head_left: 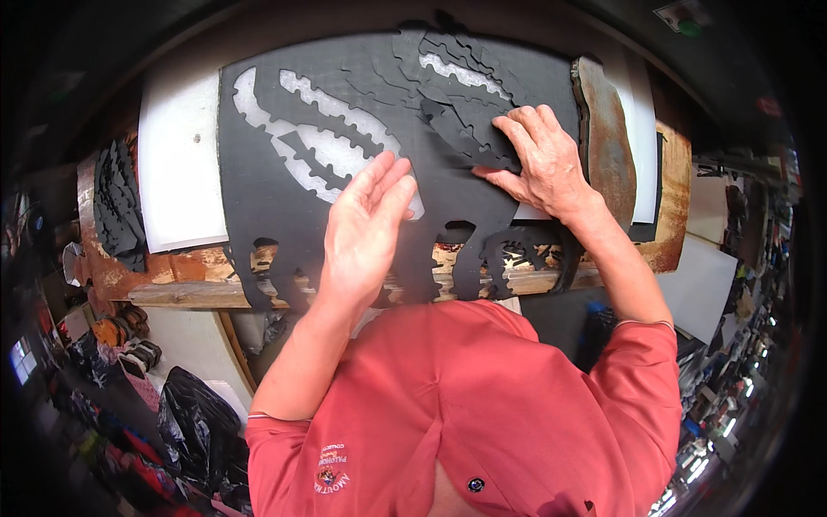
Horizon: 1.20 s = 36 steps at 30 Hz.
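A large black sheet [319,52] lies over a white board, with several long sole-shaped cutouts whose edges are notched; white shows through them. My right hand [543,164] is curled round a dark notched cut piece [461,133], thumb on its near side and fingers on its far side. Part of that piece is hidden under the palm. More notched black pieces [452,47] overlap at the far edge of the sheet. My left hand [366,215] is over the sheet's near middle beside a cutout, fingers stretched out and holding nothing.
A rusty brown, plate-like slab [607,146] stands at the sheet's right edge. Stacked black notched strips [119,207] lie at the far left of the worn bench. The sheet's cut remnants hang over the wooden front edge [189,295]. A black plastic bag [198,422] is below left.
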Each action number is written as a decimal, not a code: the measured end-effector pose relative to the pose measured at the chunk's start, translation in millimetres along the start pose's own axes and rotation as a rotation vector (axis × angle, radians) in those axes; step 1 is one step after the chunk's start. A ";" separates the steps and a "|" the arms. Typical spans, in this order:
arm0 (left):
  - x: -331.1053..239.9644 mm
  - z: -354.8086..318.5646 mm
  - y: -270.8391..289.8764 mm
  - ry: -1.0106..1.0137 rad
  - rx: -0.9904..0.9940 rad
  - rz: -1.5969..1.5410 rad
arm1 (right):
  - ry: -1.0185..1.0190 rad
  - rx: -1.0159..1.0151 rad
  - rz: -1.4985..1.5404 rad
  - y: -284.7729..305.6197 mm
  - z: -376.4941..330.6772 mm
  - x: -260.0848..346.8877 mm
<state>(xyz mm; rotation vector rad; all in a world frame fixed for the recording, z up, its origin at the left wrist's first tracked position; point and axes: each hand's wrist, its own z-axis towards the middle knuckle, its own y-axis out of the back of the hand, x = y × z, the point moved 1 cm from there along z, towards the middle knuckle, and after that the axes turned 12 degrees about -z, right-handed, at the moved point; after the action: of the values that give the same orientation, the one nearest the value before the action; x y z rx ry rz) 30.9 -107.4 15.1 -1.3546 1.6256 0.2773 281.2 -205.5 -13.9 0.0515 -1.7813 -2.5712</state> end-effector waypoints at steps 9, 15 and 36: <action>-6.0 28.0 1.7 0.186 0.118 -0.055 | 0.107 0.077 -0.046 4.9 1.9 -5.9; 6.0 -3.2 3.5 -0.190 0.079 0.052 | -0.110 -0.012 0.196 21.1 20.2 -17.9; 24.4 41.7 -40.1 -0.302 0.144 0.128 | -0.667 0.031 0.909 10.0 12.0 38.2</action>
<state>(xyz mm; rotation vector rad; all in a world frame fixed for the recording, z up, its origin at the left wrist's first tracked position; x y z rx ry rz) 88.7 -108.4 -9.4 -1.0466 1.4505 0.4119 242.5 -198.9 -1.1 -1.3874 -1.4205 -1.9469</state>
